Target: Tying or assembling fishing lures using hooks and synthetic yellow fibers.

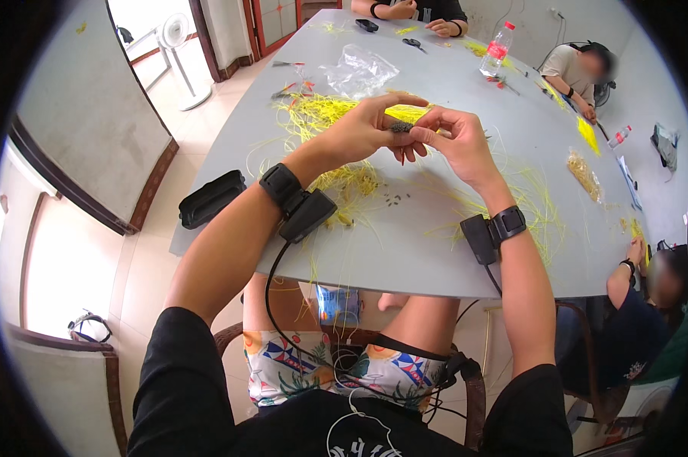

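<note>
Over the table, my left hand (366, 128) holds a small dark, bumpy cluster (401, 126) between its thumb and fingers. My right hand (455, 134) meets it from the other side, thumb and fingertips pinched at the cluster's end; what exactly they grip is too small to tell. A thin red tip (402, 156) shows below the left fingers. Behind both hands lies a heap of bright yellow strands (326, 114), partly hidden by them. A looser tangle of yellow strands (349, 183) is under my left wrist. Several tiny dark pieces (398, 200) are scattered on the tabletop below the hands.
The grey table (412, 251) also carries an open black case (212, 200), a clear plastic bag (361, 71), scissors (415, 44), a water bottle (497, 50) and a bag of small yellowish pieces (583, 174). Other people sit at the far and right sides. Cables hang from my wrist devices.
</note>
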{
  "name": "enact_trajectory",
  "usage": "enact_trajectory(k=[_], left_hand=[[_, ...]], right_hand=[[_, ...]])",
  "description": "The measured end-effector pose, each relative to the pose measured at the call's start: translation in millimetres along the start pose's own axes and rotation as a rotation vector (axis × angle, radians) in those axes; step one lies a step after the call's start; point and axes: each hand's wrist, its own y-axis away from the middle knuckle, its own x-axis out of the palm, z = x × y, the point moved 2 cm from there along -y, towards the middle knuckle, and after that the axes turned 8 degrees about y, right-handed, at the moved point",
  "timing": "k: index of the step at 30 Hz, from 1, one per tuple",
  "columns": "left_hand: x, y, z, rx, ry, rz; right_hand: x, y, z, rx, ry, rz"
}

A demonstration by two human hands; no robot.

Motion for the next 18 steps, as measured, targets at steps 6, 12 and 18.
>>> enact_trajectory(k=[6, 12, 18], left_hand=[[0.0, 0.4, -0.7, 0.013, 0.006, 0.022], [-0.2, -0.6, -2.2, 0.017, -0.006, 0.001], [1.1, -1.8, -0.2, 0.018, -0.01, 0.015]], right_hand=[[0.5, -1.8, -2.8, -0.029, 0.108, -0.038], [-0.2, 0.6, -0.7, 0.027, 0.06, -0.023], [-0.4, 0.2, -7.7, 0.018, 0.133, -0.074]])
